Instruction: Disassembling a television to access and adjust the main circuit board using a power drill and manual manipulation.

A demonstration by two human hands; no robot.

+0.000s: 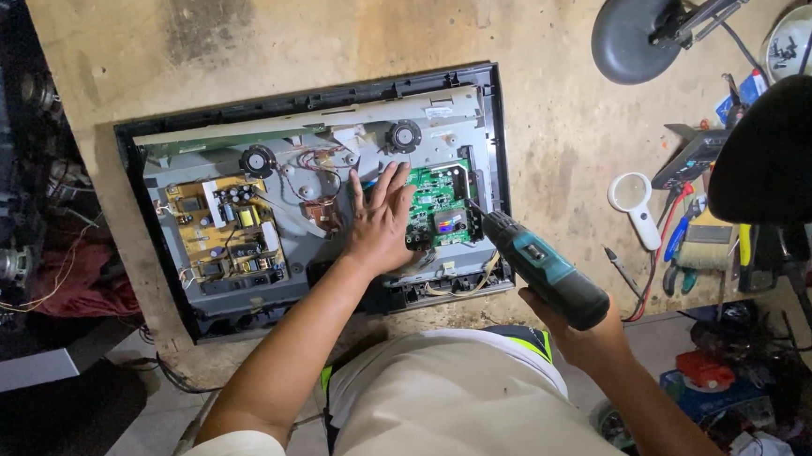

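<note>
Touching green board (439, 201) beside left fingers (387, 187)

The opened television chassis (315, 201) lies flat on the workbench (549, 107) before you. Inside it, the power board (226, 230) sits left and the main board (439, 204) right (your left hand (382, 222) rests between them). Your right hand (577, 335) holds the cordless drill (545, 268) at the main board's right edge; a magnifier (635, 202) lies farther right.

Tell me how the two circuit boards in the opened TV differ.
The green circuit board is squarer and sits to the right, partly under the left hand, with the cordless screwdriver tip at its edge. The yellow circuit board is taller, sits to the left, and is untouched. Both lie flat in the television chassis.
</note>
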